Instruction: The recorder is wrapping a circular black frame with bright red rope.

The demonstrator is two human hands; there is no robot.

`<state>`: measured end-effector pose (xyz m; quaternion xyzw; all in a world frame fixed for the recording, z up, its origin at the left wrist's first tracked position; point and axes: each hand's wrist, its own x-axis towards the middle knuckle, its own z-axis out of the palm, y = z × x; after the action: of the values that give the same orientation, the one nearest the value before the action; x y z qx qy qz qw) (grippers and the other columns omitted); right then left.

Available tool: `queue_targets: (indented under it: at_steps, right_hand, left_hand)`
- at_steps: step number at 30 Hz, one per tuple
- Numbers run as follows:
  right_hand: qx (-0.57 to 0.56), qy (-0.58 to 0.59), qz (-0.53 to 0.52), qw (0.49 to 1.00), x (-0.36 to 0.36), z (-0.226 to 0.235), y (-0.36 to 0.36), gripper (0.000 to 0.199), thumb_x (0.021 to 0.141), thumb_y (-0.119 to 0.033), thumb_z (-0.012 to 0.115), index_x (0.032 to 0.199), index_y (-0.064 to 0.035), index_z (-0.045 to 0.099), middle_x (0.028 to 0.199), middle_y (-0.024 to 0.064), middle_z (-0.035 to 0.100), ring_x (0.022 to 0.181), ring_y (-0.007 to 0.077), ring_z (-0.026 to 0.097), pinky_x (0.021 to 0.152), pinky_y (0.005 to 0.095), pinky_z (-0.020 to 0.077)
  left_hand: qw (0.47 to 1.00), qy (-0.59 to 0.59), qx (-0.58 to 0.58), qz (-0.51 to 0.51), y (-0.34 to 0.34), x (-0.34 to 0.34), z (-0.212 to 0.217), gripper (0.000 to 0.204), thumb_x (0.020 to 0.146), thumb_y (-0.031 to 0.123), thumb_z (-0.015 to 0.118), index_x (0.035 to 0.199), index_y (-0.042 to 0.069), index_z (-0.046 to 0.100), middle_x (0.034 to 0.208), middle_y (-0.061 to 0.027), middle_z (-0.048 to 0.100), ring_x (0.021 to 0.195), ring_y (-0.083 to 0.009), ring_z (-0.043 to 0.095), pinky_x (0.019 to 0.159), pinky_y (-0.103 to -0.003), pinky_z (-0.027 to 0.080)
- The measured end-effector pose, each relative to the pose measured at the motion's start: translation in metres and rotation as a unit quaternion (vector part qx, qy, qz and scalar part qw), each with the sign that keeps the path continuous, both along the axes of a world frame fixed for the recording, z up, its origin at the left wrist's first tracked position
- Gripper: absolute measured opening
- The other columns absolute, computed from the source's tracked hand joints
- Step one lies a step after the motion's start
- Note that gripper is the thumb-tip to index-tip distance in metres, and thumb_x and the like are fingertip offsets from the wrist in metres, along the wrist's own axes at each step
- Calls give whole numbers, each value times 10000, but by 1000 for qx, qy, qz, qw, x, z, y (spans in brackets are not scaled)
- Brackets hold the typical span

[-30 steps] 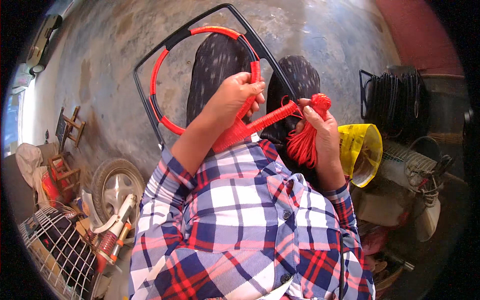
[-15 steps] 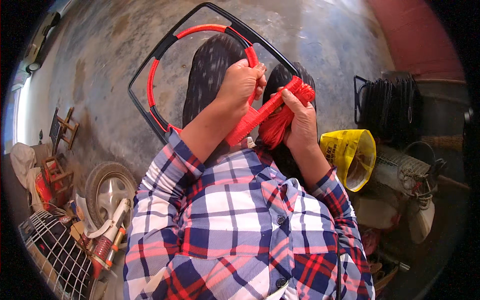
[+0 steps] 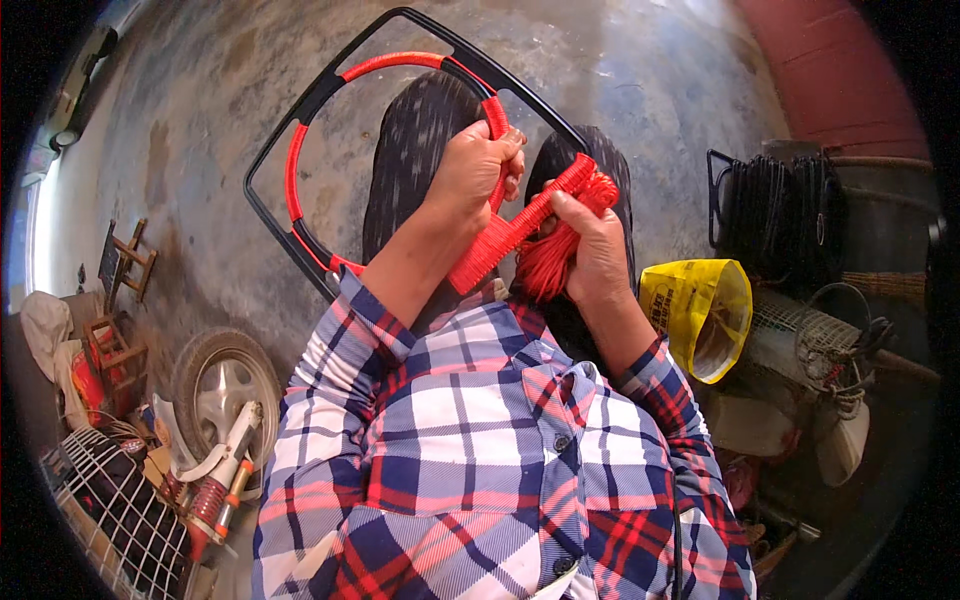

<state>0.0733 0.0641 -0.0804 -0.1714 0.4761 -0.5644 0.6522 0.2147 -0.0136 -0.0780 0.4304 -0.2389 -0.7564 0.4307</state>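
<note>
Black frame (image 3: 480,68): above the knees (image 3: 420,140); seems light, stiff; grip by wrapped ring (image 3: 292,175).
Left hand (image 3: 480,170): curled round ring.
Right hand (image 3: 597,250): pinching red cord hank (image 3: 545,265); likely soft, slippery.

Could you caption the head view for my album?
Left hand gripping the partly red-wrapped ring of a black frame, right hand holding a red cord bundle.
</note>
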Motion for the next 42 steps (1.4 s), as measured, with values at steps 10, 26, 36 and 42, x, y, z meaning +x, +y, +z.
queue_targets:
  at_steps: [10,26,36,42]
  right_hand:
    - [36,-26,-40,998,-5,6,-13,174,876,-150,655,979,-12,632,883,127,680,733,192,648,690,313,541]
    - [-12,-40,-37,998,-38,10,-6,151,871,-141,678,960,-24,643,839,51,654,618,106,578,573,231,484]
    - [-46,143,64,987,-51,37,23,136,829,-86,707,925,1,666,704,36,629,579,113,586,533,242,465]
    - [-56,196,97,974,-52,57,29,162,837,-82,694,979,-9,668,748,34,645,616,98,599,550,238,481]
  left_hand:
    - [1000,10,6,-17,2,1,-2,106,937,127,560,901,34,526,612,-20,524,457,-102,457,413,-243,364]
    - [994,45,18,-101,13,16,4,159,948,188,567,990,39,529,642,-3,532,492,-86,481,476,-229,381]
    - [660,-538,-509,122,40,6,27,638,769,150,726,1305,-20,424,1092,-178,546,1013,-300,534,912,-413,423]
    - [626,-522,-569,-104,57,-1,38,509,711,184,741,1154,13,558,900,-139,603,842,-316,579,928,-432,394]
